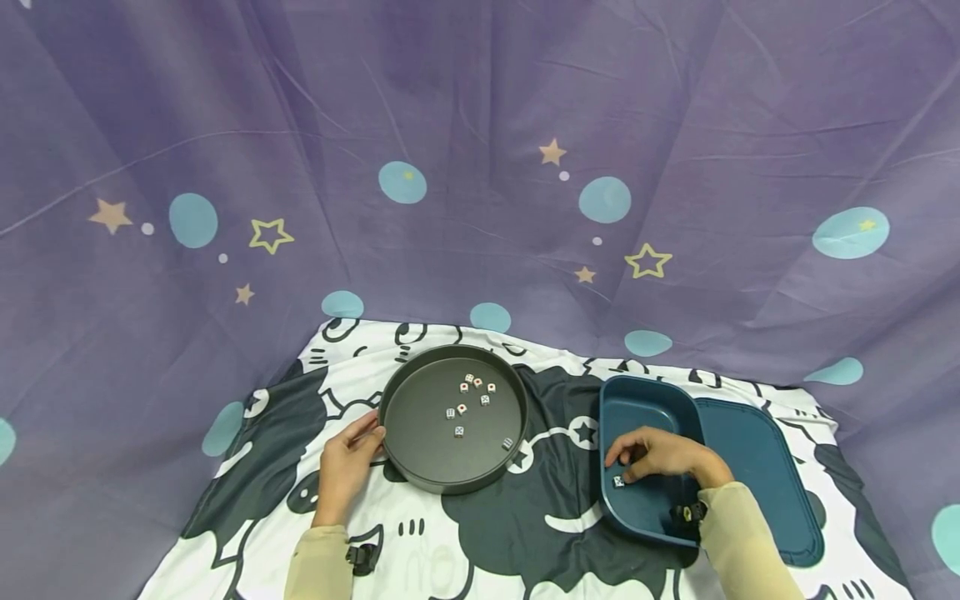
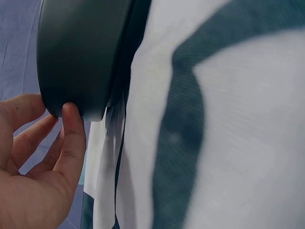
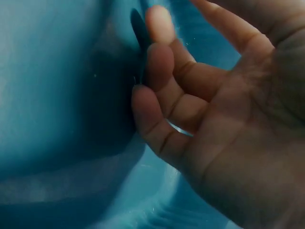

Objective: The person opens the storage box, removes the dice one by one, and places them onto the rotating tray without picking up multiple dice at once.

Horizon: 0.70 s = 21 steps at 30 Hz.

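A round dark pan (image 1: 420, 475) holds several small white dice (image 1: 459, 432). My left hand (image 1: 347, 468) grips its left edge, thumb and fingertips at the rim; in the left wrist view the same hand (image 2: 43, 157) pinches the dark wall (image 2: 81, 57). My right hand (image 1: 667, 454) reaches into a deep blue tub (image 1: 651, 385), fingers loosely bent. One white die (image 1: 618, 481) shows right beside the right thumb tip. In the right wrist view the bent fingers (image 3: 159, 64) come close to the tub's blue surface (image 3: 57, 86), with no die visible there.
A flat blue lid (image 1: 765, 475) lies to the right of the tub, partly under the right forearm. A black-and-white patterned cloth (image 1: 420, 550) covers the table. Behind it hangs a purple curtain (image 1: 480, 100) with stars and blue spots.
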Tool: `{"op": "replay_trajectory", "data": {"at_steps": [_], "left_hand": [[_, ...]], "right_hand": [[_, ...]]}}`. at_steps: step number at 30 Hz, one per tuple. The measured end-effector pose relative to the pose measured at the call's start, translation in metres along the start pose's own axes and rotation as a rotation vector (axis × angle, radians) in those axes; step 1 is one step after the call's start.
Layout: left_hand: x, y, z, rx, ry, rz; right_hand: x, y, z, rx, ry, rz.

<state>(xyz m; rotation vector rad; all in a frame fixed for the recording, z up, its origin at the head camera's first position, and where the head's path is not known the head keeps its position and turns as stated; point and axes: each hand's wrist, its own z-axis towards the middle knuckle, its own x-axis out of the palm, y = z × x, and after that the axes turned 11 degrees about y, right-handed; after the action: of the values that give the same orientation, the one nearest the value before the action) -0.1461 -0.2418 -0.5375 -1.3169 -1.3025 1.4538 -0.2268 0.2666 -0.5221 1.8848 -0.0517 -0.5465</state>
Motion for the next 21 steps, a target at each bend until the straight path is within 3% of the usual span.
{"op": "replay_trajectory", "data": {"at_steps": [6,21], "left_hand": [[-0.0002,-0.0007,-0.0004,0.002,0.006,-0.04],[-0.0001,-0.0011,-0.0009,0.003,0.007,-0.036]], "right_hand": [[0.0013,0.0013,-0.0011,0.027,0.045,-0.028],[0.0054,-0.0003,0.001,0.063,0.016,-0.082]]}}
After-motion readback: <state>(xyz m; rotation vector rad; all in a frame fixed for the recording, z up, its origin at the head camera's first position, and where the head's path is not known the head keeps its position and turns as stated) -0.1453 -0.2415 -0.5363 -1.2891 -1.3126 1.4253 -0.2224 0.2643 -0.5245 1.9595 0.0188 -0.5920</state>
